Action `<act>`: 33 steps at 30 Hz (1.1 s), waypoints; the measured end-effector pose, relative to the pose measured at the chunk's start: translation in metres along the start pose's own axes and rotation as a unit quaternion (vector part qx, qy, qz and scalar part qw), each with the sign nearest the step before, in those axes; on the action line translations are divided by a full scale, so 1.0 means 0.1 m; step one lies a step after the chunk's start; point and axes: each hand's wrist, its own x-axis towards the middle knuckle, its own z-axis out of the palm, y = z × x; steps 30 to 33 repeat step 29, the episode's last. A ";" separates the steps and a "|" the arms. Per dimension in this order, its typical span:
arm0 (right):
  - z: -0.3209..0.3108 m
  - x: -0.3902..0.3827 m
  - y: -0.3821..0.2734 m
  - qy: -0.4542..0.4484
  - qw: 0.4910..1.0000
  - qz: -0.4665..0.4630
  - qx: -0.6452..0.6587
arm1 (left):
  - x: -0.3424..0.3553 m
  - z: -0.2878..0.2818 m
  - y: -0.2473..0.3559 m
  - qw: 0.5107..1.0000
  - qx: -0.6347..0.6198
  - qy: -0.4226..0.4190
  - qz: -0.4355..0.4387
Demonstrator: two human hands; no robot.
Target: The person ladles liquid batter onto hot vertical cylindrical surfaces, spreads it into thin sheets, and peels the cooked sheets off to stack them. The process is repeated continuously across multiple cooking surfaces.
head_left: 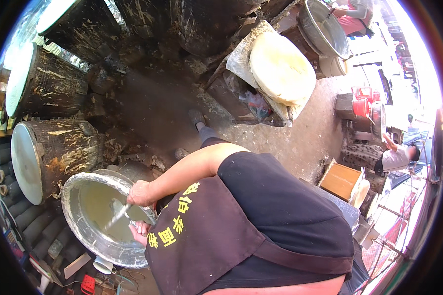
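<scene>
A large metal basin point(72, 216) with a crusted, whitish rim holds a cloudy yellowish liquid. Over its near side, my right hand point(141, 192) is closed around a pale stick-like tool point(115, 219), smeared by motion, that slants down over the liquid. Lower down, by the rim closest to my apron, my left hand point(140, 231) has curled fingers coated in white. A thin handle seems to run from it to a rounded head point(117, 204) in the basin; the exact kind is unclear. My apron point(197, 236) hides part of the left arm.
Large, stained wooden barrels point(64, 152) with pale lids line the left and far sides. A thick, round cream-coloured slab point(283, 69) rests on a stand at the upper right. Farther right are a metal tub point(325, 29), red baskets point(362, 105) and another person point(396, 158). A white mug point(103, 265) sits below the basin.
</scene>
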 end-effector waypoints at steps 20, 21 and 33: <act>-1.17 -2.54 0.87 0.001 0.851 0.042 0.523 | -0.05 0.63 -1.51 0.829 0.524 -0.167 0.101; -1.33 -2.75 0.70 -0.030 0.841 0.005 0.540 | -0.13 0.91 -1.77 0.802 0.543 -0.234 0.085; -1.07 -3.28 1.05 0.182 0.782 -0.165 0.572 | -1.58 2.54 -3.57 0.314 0.669 -0.665 0.111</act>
